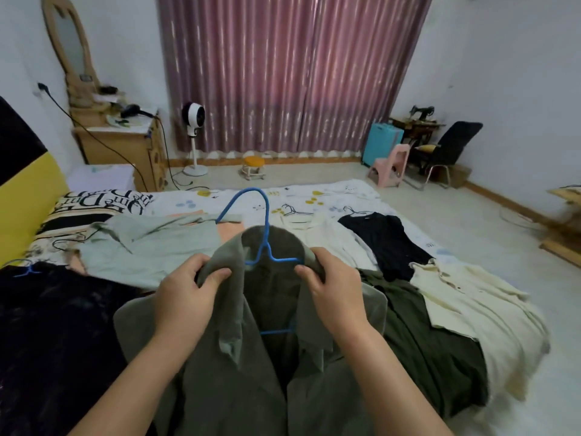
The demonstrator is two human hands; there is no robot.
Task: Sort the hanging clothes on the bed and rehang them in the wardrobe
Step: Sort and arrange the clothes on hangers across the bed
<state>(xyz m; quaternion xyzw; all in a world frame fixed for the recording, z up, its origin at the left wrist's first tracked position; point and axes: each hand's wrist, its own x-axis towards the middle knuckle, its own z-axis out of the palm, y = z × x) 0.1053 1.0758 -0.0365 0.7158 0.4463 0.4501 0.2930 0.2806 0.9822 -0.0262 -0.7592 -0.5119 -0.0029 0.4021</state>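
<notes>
Both hands point(185, 291) point(333, 291) grip jacket point(220, 388) w/ hanger point(267, 234).

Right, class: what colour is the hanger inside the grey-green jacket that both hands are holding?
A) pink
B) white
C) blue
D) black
C: the hanger shows blue at its hook and bar inside the collar of the jacket, which the left hand and right hand grip at the shoulders.

jacket point(220, 357) on hanger point(267, 234) in front, clothes across bed point(345, 190) behind, fan point(193, 116) + curtain point(283, 73) at back
</notes>
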